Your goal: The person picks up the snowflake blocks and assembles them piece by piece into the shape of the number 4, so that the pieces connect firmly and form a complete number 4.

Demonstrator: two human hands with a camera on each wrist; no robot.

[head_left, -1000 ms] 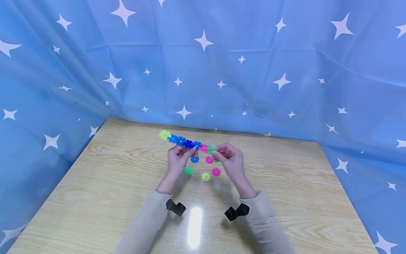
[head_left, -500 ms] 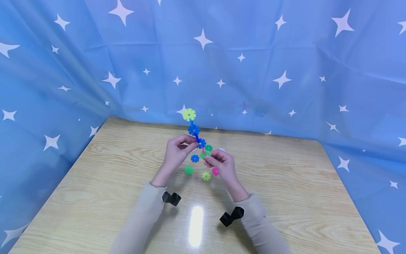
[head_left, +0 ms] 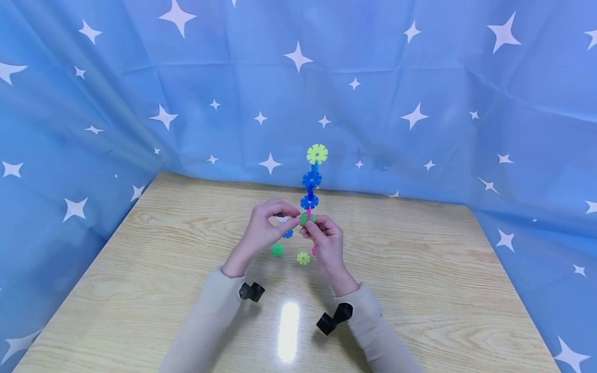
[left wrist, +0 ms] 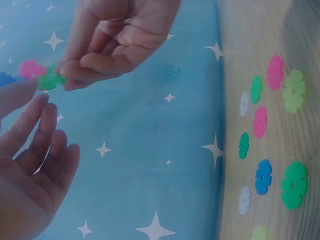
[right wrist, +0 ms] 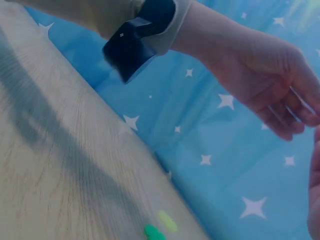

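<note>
A chain of interlocked snowflake discs stands upright in the head view: a yellow-green disc (head_left: 317, 154) on top, then blue discs (head_left: 311, 180), a pink disc (head_left: 309, 213) seen edge-on and a green disc (head_left: 304, 219) at the bottom. My right hand (head_left: 328, 241) pinches the bottom end by the green disc between thumb and fingers. Close at the left edge of that disc is my left hand (head_left: 267, 228), its thumb and index fingertips slightly apart; whether they touch it is hard to tell. In the left wrist view, the left thumb partly covers the chain near the green disc (left wrist: 50, 80).
Loose discs lie on the wooden table (head_left: 420, 269) under the hands, among them a green disc (head_left: 277, 249), a yellow-green disc (head_left: 303, 258), a blue disc (left wrist: 263, 177) and several pink and white ones. A blue star-patterned curtain (head_left: 298, 103) rises behind the table.
The chain has turned from lying sideways to upright and moved right. My left hand has left the blue discs and come down to the green one; the right hand keeps its pinch.
</note>
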